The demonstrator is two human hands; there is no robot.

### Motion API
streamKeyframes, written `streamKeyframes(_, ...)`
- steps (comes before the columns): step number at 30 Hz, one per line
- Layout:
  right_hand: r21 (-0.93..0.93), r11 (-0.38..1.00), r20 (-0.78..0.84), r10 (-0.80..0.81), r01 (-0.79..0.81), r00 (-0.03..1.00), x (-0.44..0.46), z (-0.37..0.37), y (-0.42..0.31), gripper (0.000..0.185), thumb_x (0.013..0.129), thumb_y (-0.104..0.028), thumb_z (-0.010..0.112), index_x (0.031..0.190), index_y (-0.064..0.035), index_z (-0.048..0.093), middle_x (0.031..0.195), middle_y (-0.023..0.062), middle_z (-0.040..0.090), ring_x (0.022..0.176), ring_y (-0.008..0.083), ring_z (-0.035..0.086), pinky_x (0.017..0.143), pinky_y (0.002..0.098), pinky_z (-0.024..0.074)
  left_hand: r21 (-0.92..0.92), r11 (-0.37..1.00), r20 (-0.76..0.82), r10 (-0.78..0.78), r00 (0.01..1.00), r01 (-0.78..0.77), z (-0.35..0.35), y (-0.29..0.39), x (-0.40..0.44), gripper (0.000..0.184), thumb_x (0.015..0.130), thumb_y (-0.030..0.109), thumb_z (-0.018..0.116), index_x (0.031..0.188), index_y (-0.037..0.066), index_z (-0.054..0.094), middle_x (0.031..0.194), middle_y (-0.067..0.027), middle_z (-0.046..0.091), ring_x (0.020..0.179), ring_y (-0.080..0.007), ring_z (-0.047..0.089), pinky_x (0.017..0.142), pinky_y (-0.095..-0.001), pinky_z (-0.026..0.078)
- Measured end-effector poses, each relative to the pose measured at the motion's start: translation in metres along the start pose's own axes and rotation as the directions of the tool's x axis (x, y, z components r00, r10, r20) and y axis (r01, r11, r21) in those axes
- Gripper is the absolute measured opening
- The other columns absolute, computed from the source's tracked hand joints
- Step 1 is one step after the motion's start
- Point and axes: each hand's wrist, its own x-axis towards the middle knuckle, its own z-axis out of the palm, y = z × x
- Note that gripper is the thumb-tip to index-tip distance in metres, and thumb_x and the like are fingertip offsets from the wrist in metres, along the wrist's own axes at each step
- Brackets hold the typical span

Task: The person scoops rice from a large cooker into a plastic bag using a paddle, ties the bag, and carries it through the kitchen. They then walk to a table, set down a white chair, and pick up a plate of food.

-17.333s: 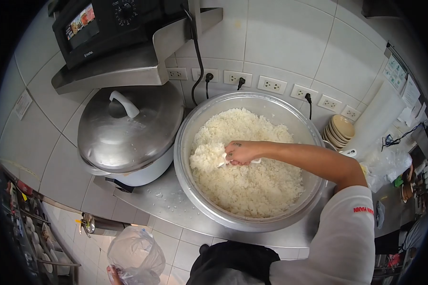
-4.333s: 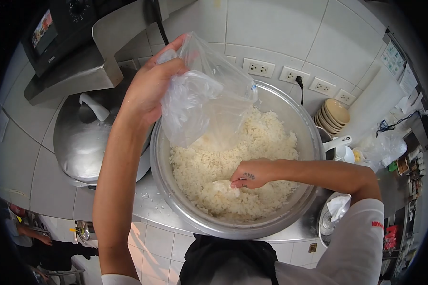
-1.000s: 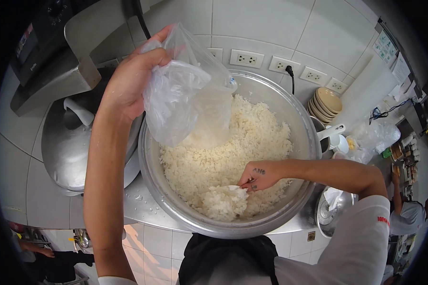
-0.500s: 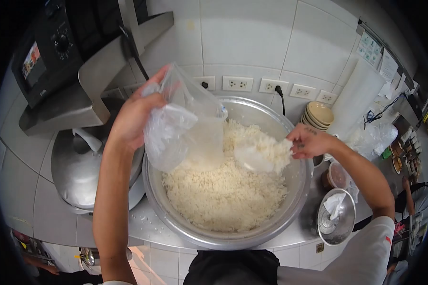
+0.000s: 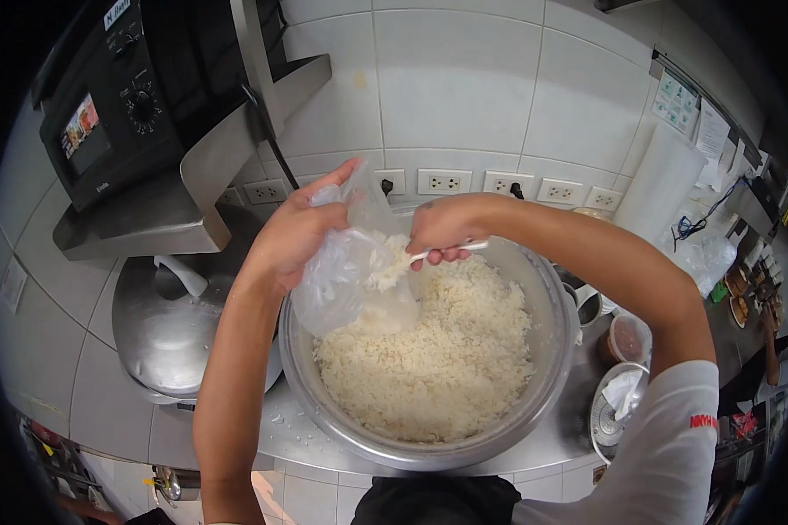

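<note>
My left hand (image 5: 302, 229) is closed on the upper edge of a clear plastic bag (image 5: 337, 284), keeping its mouth spread above the pot. Rice lies in the bag's lower part. My right hand (image 5: 446, 229) grips the white handle of a rice scoop (image 5: 453, 250), at the bag's mouth. The scoop's head is hidden by the bag and a clump of rice (image 5: 387, 267). Under both hands a large round metal pot (image 5: 555, 350) holds a wide mound of cooked white rice (image 5: 429, 376).
To the left, a lidded steel cooker (image 5: 171, 324) stands below a metal shelf (image 5: 149, 232) bearing a black microwave (image 5: 118, 122). At right are a tub of reddish food (image 5: 626, 339) and a metal strainer (image 5: 606, 420) with tissue. Wall sockets (image 5: 445, 182) line the back.
My right hand has swung left and up with the loaded scoop, from the pot's right side to the bag's mouth. The bag stays in my left hand; the whole view has shifted slightly.
</note>
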Motion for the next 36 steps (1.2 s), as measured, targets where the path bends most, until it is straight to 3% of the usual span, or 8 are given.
streamKeyframes(8,-0.29,0.913,0.141,0.338,-0.288,0.93,0.06,-0.01,-0.014,0.018,0.078,-0.009,0.042,0.083,0.0005,0.056,0.065,0.0034,0.054,0.046,0.0097,0.038,0.042,0.025,0.0339,-0.264,0.964,0.12,-0.006,0.993,0.038,-0.015,-0.007,0.006,0.073,0.066,0.005,0.041,0.136,0.01,0.021,0.132,-0.0193,0.034,0.083,-0.021,0.06,0.074,-0.0307,0.049)
streamKeyframes(13,-0.883,0.398,-0.285,-0.029,-0.251,0.958,0.022,0.007,-0.037,0.017,0.071,-0.003,0.05,0.081,0.0007,0.063,0.077,0.0114,0.062,0.06,0.0232,0.057,0.052,0.035,0.0435,-0.39,0.92,0.079,-0.004,0.997,0.035,-0.025,-0.01,0.01,0.07,0.069,0.005,0.04,0.136,0.011,0.021,0.13,-0.0203,0.034,0.092,-0.0237,0.057,0.077,-0.0332,0.048)
streamKeyframes(16,-0.887,0.407,-0.362,-0.322,-0.217,0.875,-0.012,0.005,-0.031,0.011,0.071,-0.007,0.056,0.079,-0.0021,0.064,0.078,0.0135,0.063,0.072,0.0259,0.062,0.057,0.0367,0.047,-0.403,0.915,0.077,0.013,0.997,0.019,-0.03,-0.009,0.009,0.07,0.07,0.005,0.04,0.136,0.011,0.019,0.131,-0.0206,0.032,0.097,-0.0249,0.055,0.081,-0.0343,0.047)
streamKeyframes(22,-0.819,0.561,-0.524,-0.644,-0.122,0.557,-0.053,-0.018,0.026,0.021,0.075,-0.021,0.062,0.075,-0.0003,0.06,0.074,0.0158,0.061,0.069,0.0266,0.061,0.063,0.0376,0.0462,-0.431,0.902,0.009,0.012,1.0,-0.007,-0.036,-0.011,0.006,0.07,0.071,0.006,0.04,0.137,0.012,0.017,0.132,-0.0217,0.03,0.097,-0.0254,0.055,0.081,-0.0353,0.047)
streamKeyframes(26,-0.592,0.798,-0.614,-0.537,0.111,0.578,-0.027,-0.033,0.081,0.033,0.074,-0.033,0.065,0.083,-0.0015,0.062,0.071,0.0132,0.061,0.06,0.0223,0.059,0.051,0.0312,0.0462,-0.445,0.895,-0.004,0.025,1.0,-0.024,-0.034,-0.012,0.006,0.07,0.071,0.006,0.04,0.137,0.012,0.016,0.132,-0.0221,0.03,0.1,-0.0243,0.053,0.082,-0.0335,0.046)
streamKeyframes(28,0.016,0.993,-0.723,-0.069,0.116,0.688,-0.004,-0.013,0.088,0.046,0.071,-0.045,0.066,0.081,-0.0006,0.06,0.064,0.0071,0.057,0.05,0.015,0.052,0.043,0.0281,0.0413,-0.43,0.903,0.009,0.026,1.0,-0.02,-0.033,-0.013,0.006,0.07,0.071,0.005,0.04,0.137,0.012,0.017,0.133,-0.0221,0.029,0.101,-0.0236,0.053,0.083,-0.033,0.045)
streamKeyframes(30,0.196,0.954,-0.661,-0.042,0.226,0.75,0.024,0.007,0.094,0.054,0.069,-0.053,0.065,0.08,-0.0001,0.059,0.063,0.004,0.054,0.048,0.0106,0.047,0.038,0.0247,0.0377,-0.412,0.911,0.031,0.025,0.999,-0.01,-0.026,-0.012,0.008,0.07,0.071,0.004,0.039,0.137,0.012,0.017,0.133,-0.0222,0.029,0.102,-0.0229,0.052,0.084,-0.0324,0.045)
streamKeyframes(36,0.043,0.91,-0.717,-0.26,0.413,0.647,0.075,0.026,0.085,0.039,0.072,-0.036,0.067,0.079,0.0008,0.056,0.069,0.0066,0.056,0.049,0.0116,0.047,0.047,0.0262,0.0407,-0.417,0.909,0.008,0.024,1.0,-0.019,-0.019,-0.008,0.009,0.07,0.07,0.003,0.039,0.137,0.01,0.017,0.132,-0.0228,0.029,0.101,-0.023,0.052,0.083,-0.0329,0.045)
